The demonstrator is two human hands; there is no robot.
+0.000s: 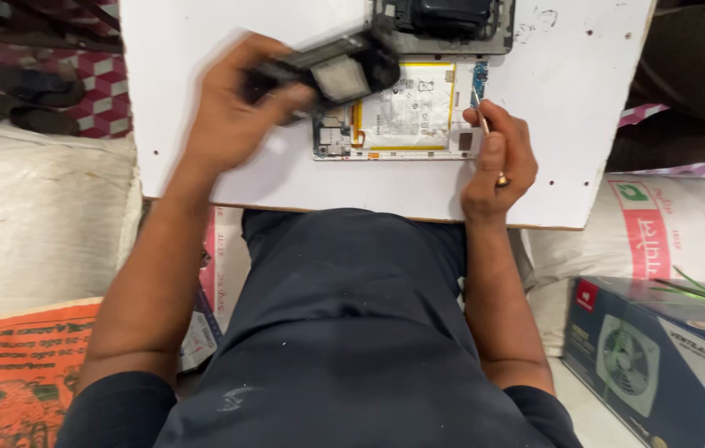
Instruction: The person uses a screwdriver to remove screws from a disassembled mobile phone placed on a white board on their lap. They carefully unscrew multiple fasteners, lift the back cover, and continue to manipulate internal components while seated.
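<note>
Torso: dark shirt (344,332), lower centre, hides board's near edge.
Right hand (498,158): fingers pinched on thin tool (483,120), mostly hidden.
Left hand (232,116): gripping blurred black device (332,70).
Opened tablet (406,112): centre-top on white board (286,174), partly covered.

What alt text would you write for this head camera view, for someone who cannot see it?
Seen from above, a person's left hand holds a blurred dark device over an opened tablet with its pale battery exposed, while the right hand grips a thin tool at the tablet's right edge. The tablet lies on a white board across the person's lap, with sacks and a fan box around.
</note>
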